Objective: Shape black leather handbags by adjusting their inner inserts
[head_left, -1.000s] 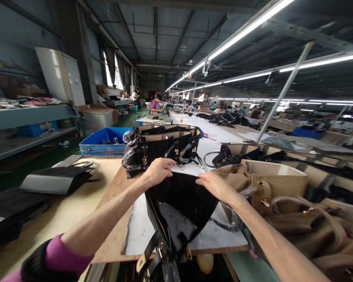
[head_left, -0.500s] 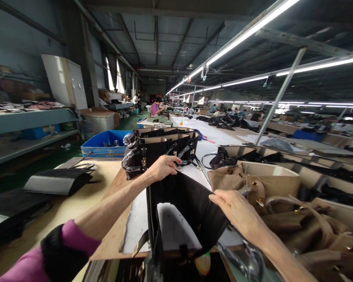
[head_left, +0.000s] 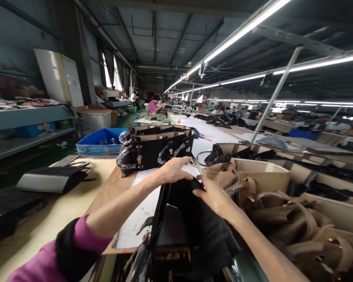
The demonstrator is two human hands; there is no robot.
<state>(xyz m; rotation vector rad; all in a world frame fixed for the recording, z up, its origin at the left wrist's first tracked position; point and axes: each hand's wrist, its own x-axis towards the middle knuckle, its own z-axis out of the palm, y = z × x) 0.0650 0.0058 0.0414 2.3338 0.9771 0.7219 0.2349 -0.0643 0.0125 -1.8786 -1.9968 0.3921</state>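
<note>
A black handbag (head_left: 202, 231) hangs in front of me over the table's near edge, its upper part between my two hands. My left hand (head_left: 175, 170) is closed at the bag's top edge, thumb and fingers pressed toward it. Close beside it, my right hand (head_left: 216, 196) pinches the same edge between thumb and fingers. Plastic-wrapped straps dangle at the bag's lower left. Just beyond my hands stands a row of finished-looking black handbags (head_left: 148, 154) with gold clasps and wrapped handles. Tan handbags (head_left: 261, 180) crowd against my right forearm.
A blue bin (head_left: 98, 149) sits behind the left table (head_left: 106, 180). Black pieces (head_left: 50, 181) lie on that table. More black bags (head_left: 297, 168) line the right side. A slanted metal post (head_left: 276, 94) rises there. Farther back, a person in purple (head_left: 153, 105) sits at a bench.
My hands have come together along the bag's top edge, the left moving right and the right moving left. The bag's opening has narrowed, and the view has shifted slightly.
</note>
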